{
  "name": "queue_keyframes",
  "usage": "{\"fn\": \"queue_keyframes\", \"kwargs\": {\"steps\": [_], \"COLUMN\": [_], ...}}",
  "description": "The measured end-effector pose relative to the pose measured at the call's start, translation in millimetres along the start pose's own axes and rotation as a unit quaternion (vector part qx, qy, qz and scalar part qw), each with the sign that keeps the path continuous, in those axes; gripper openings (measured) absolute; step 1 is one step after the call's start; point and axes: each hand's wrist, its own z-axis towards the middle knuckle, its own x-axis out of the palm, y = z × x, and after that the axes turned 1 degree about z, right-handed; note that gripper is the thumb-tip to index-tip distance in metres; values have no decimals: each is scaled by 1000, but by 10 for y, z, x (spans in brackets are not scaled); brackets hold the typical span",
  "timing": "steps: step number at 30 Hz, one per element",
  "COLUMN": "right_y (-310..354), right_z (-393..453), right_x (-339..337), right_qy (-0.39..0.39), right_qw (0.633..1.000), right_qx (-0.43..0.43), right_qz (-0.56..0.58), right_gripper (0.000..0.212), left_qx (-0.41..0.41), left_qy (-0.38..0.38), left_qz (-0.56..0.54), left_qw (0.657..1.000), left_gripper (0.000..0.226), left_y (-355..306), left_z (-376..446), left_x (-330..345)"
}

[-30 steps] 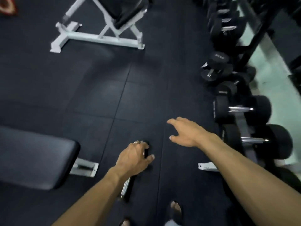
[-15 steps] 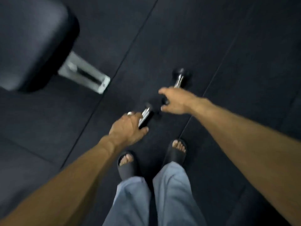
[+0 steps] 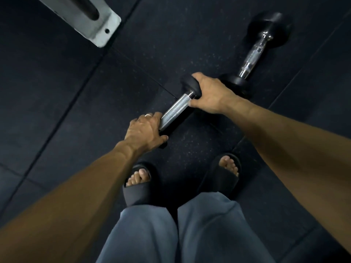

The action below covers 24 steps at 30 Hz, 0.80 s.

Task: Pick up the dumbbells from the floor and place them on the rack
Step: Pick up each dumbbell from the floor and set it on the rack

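Note:
A black dumbbell with a chrome knurled handle (image 3: 175, 110) lies diagonally on the dark rubber floor just ahead of my feet. My left hand (image 3: 145, 130) grips its near head, which is mostly hidden under the fingers. My right hand (image 3: 208, 95) grips its far head. A second black dumbbell (image 3: 255, 49) lies beyond and to the right, untouched, its near head partly hidden behind my right hand. The rack is out of view.
The white metal foot of a bench (image 3: 85, 18) reaches in at the top left. My feet in black slides (image 3: 136, 188) (image 3: 226, 175) stand right behind the gripped dumbbell. Dark floor mats spread all around.
The view dropped from the rack and benches to the floor at my feet. Both hands came down and closed on the ends of the near dumbbell.

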Motion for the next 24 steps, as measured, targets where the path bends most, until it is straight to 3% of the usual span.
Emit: {"fn": "queue_keyframes", "kwargs": {"steps": [4, 14, 24], "right_y": [-76, -83, 219], "right_z": [62, -165, -1154], "right_x": [68, -20, -1008], "right_qy": [-26, -32, -59], "right_qw": [999, 998, 997], "right_qx": [-14, -24, -25], "right_qz": [38, 50, 46], "right_gripper": [68, 60, 54], "left_qx": [-26, -43, 2], "left_qy": [-26, -24, -43], "left_qz": [-15, -42, -50], "left_qw": [999, 998, 998], "left_gripper": [45, 41, 35], "left_y": [-3, -120, -685], "left_z": [130, -82, -866], "left_x": [79, -48, -892]}}
